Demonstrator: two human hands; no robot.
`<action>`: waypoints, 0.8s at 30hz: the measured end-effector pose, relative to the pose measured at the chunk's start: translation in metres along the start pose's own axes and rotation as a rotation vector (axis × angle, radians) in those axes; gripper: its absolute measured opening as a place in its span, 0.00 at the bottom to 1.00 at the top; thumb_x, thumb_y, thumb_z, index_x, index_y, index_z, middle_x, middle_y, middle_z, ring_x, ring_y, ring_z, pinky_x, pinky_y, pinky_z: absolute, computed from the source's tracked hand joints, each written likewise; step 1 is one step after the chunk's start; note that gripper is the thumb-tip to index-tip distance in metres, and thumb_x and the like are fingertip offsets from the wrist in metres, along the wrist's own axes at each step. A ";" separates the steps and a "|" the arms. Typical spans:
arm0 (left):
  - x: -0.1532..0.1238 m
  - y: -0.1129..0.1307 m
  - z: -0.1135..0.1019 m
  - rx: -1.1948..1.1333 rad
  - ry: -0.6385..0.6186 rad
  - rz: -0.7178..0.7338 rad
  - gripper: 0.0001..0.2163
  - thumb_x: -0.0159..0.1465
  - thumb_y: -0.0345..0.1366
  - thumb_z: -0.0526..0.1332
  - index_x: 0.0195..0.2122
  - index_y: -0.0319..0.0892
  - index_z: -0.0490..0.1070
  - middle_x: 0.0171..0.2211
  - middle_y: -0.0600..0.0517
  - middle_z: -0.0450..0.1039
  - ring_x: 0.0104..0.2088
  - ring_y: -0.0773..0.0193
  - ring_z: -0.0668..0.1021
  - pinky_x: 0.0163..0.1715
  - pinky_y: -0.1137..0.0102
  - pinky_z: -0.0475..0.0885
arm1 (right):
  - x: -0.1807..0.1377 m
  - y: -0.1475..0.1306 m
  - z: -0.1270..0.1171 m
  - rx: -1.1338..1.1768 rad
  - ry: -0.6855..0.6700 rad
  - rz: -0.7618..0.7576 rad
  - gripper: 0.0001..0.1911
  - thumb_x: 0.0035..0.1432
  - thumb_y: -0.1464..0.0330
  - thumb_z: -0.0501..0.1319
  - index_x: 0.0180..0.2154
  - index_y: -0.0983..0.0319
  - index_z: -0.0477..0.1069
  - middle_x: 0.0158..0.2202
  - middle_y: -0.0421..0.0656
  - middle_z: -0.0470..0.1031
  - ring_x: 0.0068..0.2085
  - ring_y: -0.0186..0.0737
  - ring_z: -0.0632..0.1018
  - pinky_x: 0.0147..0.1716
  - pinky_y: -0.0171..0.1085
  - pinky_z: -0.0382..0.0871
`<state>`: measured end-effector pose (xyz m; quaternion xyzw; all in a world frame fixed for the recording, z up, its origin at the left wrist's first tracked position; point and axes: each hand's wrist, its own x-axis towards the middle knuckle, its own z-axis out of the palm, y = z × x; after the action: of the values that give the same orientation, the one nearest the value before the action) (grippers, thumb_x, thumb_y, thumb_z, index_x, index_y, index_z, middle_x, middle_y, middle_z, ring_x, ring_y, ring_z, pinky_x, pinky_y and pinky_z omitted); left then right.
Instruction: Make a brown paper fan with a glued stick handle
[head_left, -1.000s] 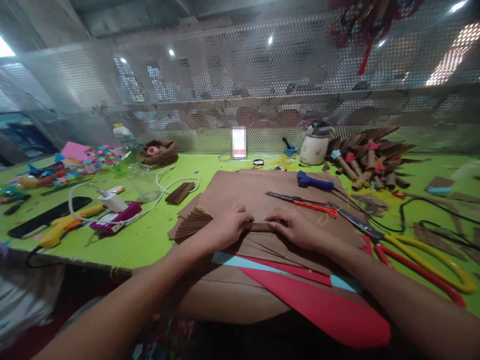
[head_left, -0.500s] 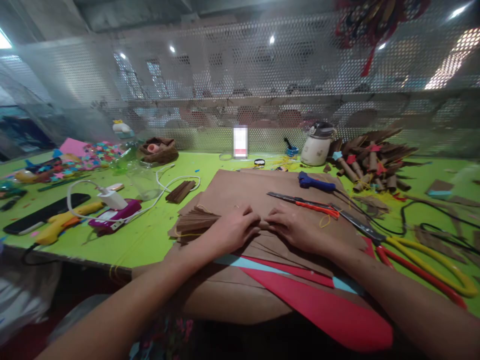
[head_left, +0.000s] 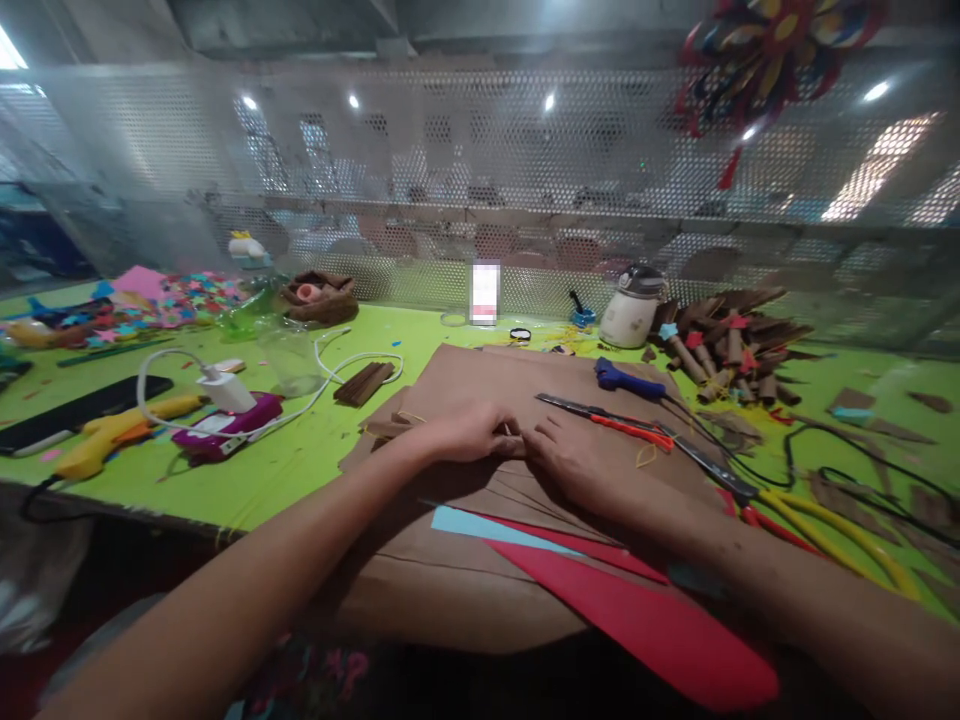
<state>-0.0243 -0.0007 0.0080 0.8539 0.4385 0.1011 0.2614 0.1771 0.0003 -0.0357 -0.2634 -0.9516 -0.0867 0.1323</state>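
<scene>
My left hand [head_left: 476, 432] and my right hand [head_left: 562, 460] meet over a stack of brown paper sheets [head_left: 480, 380]. Fingers of both are bent and pinched together on a small piece of brown paper, mostly hidden by the fingertips. Under my left forearm lies a bundle of folded brown paper strips [head_left: 394, 428], partly covered. Just beyond my right hand, scissors with orange handles [head_left: 634, 430] rest on the sheets. Below my hands, a light blue paper strip [head_left: 480, 525] and a red paper piece [head_left: 637, 620] stick out over the front edge.
Large yellow-and-red-handled shears [head_left: 817, 520] and a blue-handled corded tool [head_left: 626, 378] lie to the right. Brown paper rolls [head_left: 739, 350] are piled behind them, beside a white flask [head_left: 631, 308]. Leftward are a yellow glue gun [head_left: 112, 435], a purple power adapter [head_left: 229, 425] and a white cable [head_left: 330, 375].
My hands have drawn together, and the left wrist is raised and bent more. My right hand has shifted slightly left. The view has tilted up a little.
</scene>
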 end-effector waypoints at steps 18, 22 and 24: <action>0.025 0.056 -0.047 0.330 -0.005 0.086 0.07 0.56 0.36 0.59 0.31 0.39 0.75 0.25 0.51 0.74 0.23 0.69 0.69 0.23 0.74 0.57 | -0.005 0.016 -0.040 0.450 0.120 0.217 0.10 0.63 0.69 0.50 0.42 0.63 0.67 0.39 0.46 0.75 0.37 0.39 0.74 0.36 0.35 0.64; 0.030 0.058 -0.048 0.194 -0.168 0.044 0.10 0.59 0.34 0.55 0.35 0.40 0.76 0.22 0.52 0.74 0.21 0.69 0.71 0.22 0.75 0.59 | -0.006 0.020 -0.040 0.363 0.144 0.197 0.13 0.57 0.71 0.56 0.46 0.63 0.67 0.41 0.47 0.75 0.40 0.42 0.74 0.37 0.36 0.64; 0.036 0.057 -0.049 0.075 -0.266 0.052 0.11 0.61 0.37 0.54 0.37 0.41 0.75 0.23 0.51 0.75 0.22 0.68 0.73 0.22 0.75 0.61 | -0.006 0.021 -0.041 0.298 0.130 0.207 0.14 0.56 0.72 0.55 0.46 0.64 0.67 0.40 0.48 0.75 0.39 0.43 0.74 0.37 0.36 0.64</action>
<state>0.0171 0.0181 0.0773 0.8801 0.3810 -0.0226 0.2825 0.2016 0.0054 0.0036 -0.3311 -0.9113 0.0526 0.2392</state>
